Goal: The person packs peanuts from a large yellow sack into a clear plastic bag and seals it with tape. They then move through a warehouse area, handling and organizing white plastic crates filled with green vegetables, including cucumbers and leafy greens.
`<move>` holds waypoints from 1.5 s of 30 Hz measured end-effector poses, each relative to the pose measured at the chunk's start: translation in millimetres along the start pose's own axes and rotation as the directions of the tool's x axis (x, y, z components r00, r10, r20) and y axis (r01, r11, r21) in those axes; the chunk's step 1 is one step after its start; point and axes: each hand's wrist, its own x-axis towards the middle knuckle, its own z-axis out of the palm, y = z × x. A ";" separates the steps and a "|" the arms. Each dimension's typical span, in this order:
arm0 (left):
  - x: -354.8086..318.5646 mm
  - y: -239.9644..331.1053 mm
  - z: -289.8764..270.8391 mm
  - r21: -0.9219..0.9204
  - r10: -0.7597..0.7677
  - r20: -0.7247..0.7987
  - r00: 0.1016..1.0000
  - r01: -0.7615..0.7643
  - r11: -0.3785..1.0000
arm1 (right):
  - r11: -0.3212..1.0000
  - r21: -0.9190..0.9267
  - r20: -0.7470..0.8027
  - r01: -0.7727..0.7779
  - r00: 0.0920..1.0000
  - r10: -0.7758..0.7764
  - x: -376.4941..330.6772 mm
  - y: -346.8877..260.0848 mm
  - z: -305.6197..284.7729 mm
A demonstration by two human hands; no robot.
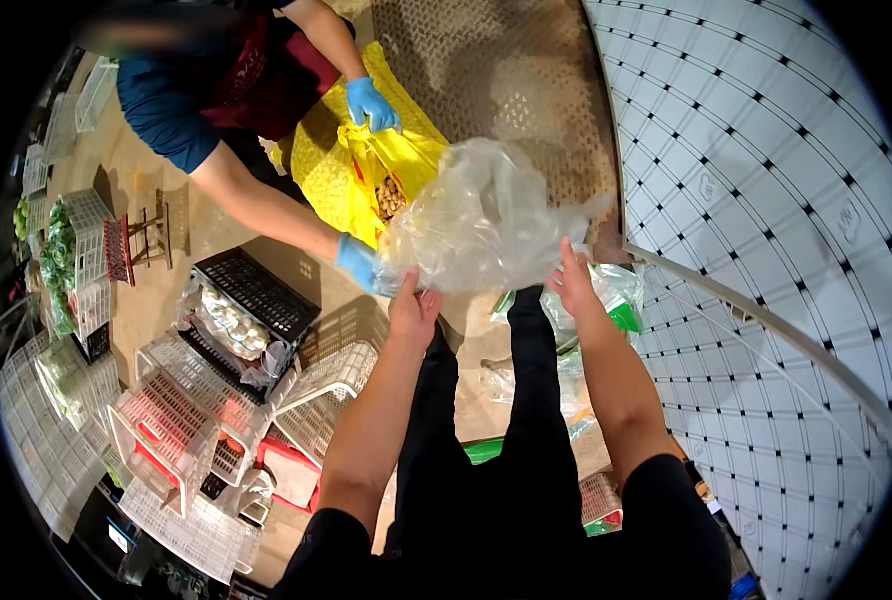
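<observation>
The clear bag (pixel 476 215) hangs bunched in front of the person, overlapping the edge of a yellow sack (pixel 326 180) at its 10 o'clock. At the bag's 7 o'clock, the left hand (pixel 413 312) meets its lower edge; whether the fingers grip the film, I cannot tell. At 4 o'clock, the right hand (pixel 574 282) is spread by the edge, not closed on anything.

At 8 o'clock a co-worker's near glove (pixel 358 262) is at the bag's side; the far glove (pixel 371 105), between 10 and 11, clutches the sack. Brown pieces (pixel 390 198) show in its mouth at 9.

The bag could slide off (slick film, by its shine) if neither bare hand closes on it. Opposing pulls might tear it, and a snag on the sack could spill the pieces. Further out, at 8, is a black crate (pixel 284 290).
</observation>
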 end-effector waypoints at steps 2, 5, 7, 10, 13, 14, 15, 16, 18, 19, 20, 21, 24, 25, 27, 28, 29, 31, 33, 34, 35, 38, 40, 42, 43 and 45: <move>-3.6 -38.8 -47.4 -0.030 -0.007 -0.150 0.989 0.002 1.000 | 0.994 -0.026 -0.088 -0.102 0.991 0.099 20.6 33.6 -27.3; 53.8 -7.8 -37.1 0.044 0.191 -0.077 0.978 -0.188 0.981 | 0.975 0.034 0.015 -0.222 0.975 0.221 128.3 40.1 14.0; 50.7 -26.2 -60.7 0.086 0.188 -0.173 0.967 -0.176 0.981 | 0.958 0.098 0.068 -0.270 0.962 0.264 141.7 67.2 14.5; 47.4 -54.2 -131.6 0.184 0.135 -0.322 0.937 -0.078 0.980 | 0.923 0.233 0.144 -0.306 0.949 0.279 136.0 86.0 21.1; 37.5 -74.6 -99.0 0.545 0.441 -0.579 0.686 -0.078 0.835 | 0.901 0.317 0.386 -0.297 0.908 0.163 114.7 86.8 1.3; 32.1 -76.2 -101.9 0.777 0.617 -0.554 0.558 0.081 0.624 | 0.890 0.304 0.316 -0.340 0.917 0.243 83.1 84.7 4.0; 24.7 -74.8 -93.8 0.908 0.746 -0.326 0.581 -0.026 0.417 | 0.910 0.288 0.363 -0.298 0.913 0.184 53.4 79.3 0.2; 12.2 -64.5 -75.9 0.973 0.814 -0.066 0.577 -0.142 0.179 | 0.929 0.239 0.371 -0.281 0.911 0.180 28.0 73.4 0.2; 0.8 -44.8 -15.8 0.939 0.786 0.287 0.548 -0.323 -0.118 | 0.975 0.136 0.472 -0.176 0.877 0.093 -5.1 65.5 -10.8; 10.5 -36.2 18.9 0.908 0.749 0.368 0.550 -0.386 -0.162 | 0.988 0.107 0.507 -0.111 0.861 0.042 -17.7 62.8 -20.5; 27.4 -30.6 35.4 0.895 0.701 0.417 0.579 -0.397 -0.204 | 0.992 0.079 0.527 -0.102 0.848 0.046 -33.0 59.1 -29.0; 48.9 -24.6 48.4 0.879 0.650 0.462 0.603 -0.411 -0.244 | 0.994 0.049 0.548 -0.093 0.835 0.051 -43.6 54.9 -33.8; 109.5 -7.8 68.1 0.835 0.485 0.507 0.713 -0.265 -0.483 | 0.973 -0.231 0.479 0.001 0.870 0.113 -64.2 51.2 -38.0; 125.1 -3.6 63.2 0.856 0.330 0.449 0.830 -0.294 -0.425 | 0.954 -0.297 0.477 0.037 0.871 0.115 -68.8 52.3 -41.6; 151.8 -13.3 27.4 0.841 0.272 0.435 0.858 -0.280 -0.462 | 0.914 -0.394 0.467 0.098 0.878 0.108 -75.0 52.0 -55.7; 156.8 -8.5 12.8 0.836 0.262 0.431 0.864 -0.273 -0.476 | 0.912 -0.394 0.466 0.117 0.880 0.089 -75.9 50.6 -59.1; 158.9 -3.9 -3.8 0.832 0.257 0.424 0.869 -0.262 -0.489 | 0.908 -0.396 0.469 0.137 0.880 0.072 -77.9 48.3 -62.9; 145.3 -9.7 -39.5 0.869 0.276 0.278 0.920 -0.118 -0.481 | 0.895 -0.419 0.422 0.152 0.905 0.044 -99.5 31.7 -73.8; 117.2 -15.5 -101.2 0.930 0.277 0.135 0.951 -0.025 -0.366 | 0.881 -0.442 0.366 0.166 0.930 0.008 -129.5 18.8 -81.1; 104.5 -16.9 -143.1 0.981 0.356 0.106 0.929 -0.039 -0.190 | 0.880 -0.443 0.361 0.172 0.933 -0.001 -142.9 13.7 -78.3; 89.7 -18.0 -180.8 0.998 0.418 0.064 0.906 -0.067 -0.008 | 0.864 -0.467 0.348 0.191 0.937 -0.019 -152.6 7.0 -76.6; 33.9 0.7 -238.6 0.775 0.346 -0.142 0.927 -0.114 0.622 | 0.801 -0.534 0.282 0.270 0.950 -0.132 -163.5 -9.5 -69.5; -21.5 25.5 -222.0 0.375 0.374 -0.076 0.924 -0.321 0.870 | 0.716 -0.631 0.194 0.298 0.955 -0.226 -157.5 -31.2 -57.9; -83.7 62.2 -191.4 0.053 0.542 0.006 0.841 -0.541 0.839 | 0.739 -0.531 0.262 0.415 0.909 -0.323 -155.4 -53.1 -31.3; -110.6 73.8 -186.7 0.018 0.654 0.017 0.756 -0.654 0.756 | 0.685 -0.549 0.301 0.479 0.878 -0.372 -168.7 -66.8 -8.5; -160.3 90.7 -184.3 -0.112 0.792 0.119 0.599 -0.784 0.610 | 0.599 -0.541 0.373 0.590 0.807 -0.458 -201.3 -76.9 25.3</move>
